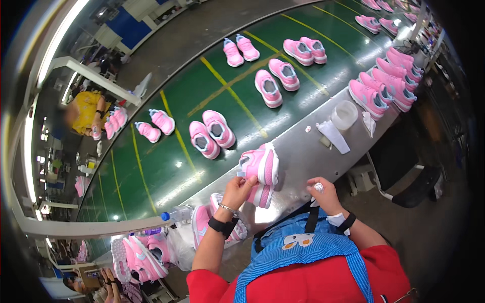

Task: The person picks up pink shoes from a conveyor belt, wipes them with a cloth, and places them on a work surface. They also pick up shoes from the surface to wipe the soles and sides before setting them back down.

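Observation:
My left hand [239, 193] grips a pink sneaker [258, 164] by its heel end, tilted on its side so the white and pink sole faces right. Under it, a second pink sneaker [261, 195] shows its patterned sole edge; whether my hand also touches that one is hidden. To the right, my right hand [326, 196] is closed around a crumpled white wad [319, 187], perhaps cloth or tissue, apart from the shoes. More pink sneakers [200, 222] lie just left of my left wrist.
Pairs of pink sneakers [212, 134] stand on the green conveyor belt [177, 177]. A white tub [344, 114] and a white cloth strip [333, 138] lie on the metal ledge [298, 156], near a row of sneakers [371, 96]. A co-worker [87, 113] in yellow handles shoes at far left.

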Demonstrator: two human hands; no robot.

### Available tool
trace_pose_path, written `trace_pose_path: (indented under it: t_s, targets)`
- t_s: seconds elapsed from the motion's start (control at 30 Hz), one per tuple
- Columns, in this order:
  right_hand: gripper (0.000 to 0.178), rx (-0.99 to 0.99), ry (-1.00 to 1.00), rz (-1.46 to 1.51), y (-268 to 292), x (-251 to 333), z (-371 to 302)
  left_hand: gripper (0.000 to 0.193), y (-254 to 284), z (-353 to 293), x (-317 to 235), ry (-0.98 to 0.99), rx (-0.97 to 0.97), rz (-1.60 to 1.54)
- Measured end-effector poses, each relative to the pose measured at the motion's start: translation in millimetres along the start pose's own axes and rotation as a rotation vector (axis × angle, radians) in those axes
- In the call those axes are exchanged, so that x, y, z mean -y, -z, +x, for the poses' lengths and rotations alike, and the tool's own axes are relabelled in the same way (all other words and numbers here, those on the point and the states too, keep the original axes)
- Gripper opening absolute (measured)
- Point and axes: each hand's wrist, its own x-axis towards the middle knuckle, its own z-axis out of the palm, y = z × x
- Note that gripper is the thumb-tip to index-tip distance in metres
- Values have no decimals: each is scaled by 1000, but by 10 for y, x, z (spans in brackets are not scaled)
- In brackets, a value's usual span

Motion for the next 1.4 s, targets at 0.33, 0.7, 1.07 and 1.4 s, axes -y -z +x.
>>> trace_pose_path:
  t_s: [0.33, 0.7, 1.07, 1.4]
  targets:
    - [35, 239, -210, 543, -193, -52, -53, 51, 278, -34, -5, 162, -57, -294]
    - [31, 369, -281, 662, -315, 137, -214, 51, 419, -233, 43, 241, -23, -762]
    - [26, 345, -197, 618, -498, 249, -338, 54, 473, -372, 102, 245, -15, -776]
    - [20, 52, 92, 232, -692, 240, -304, 37, -80, -446, 543, -351, -358, 874]
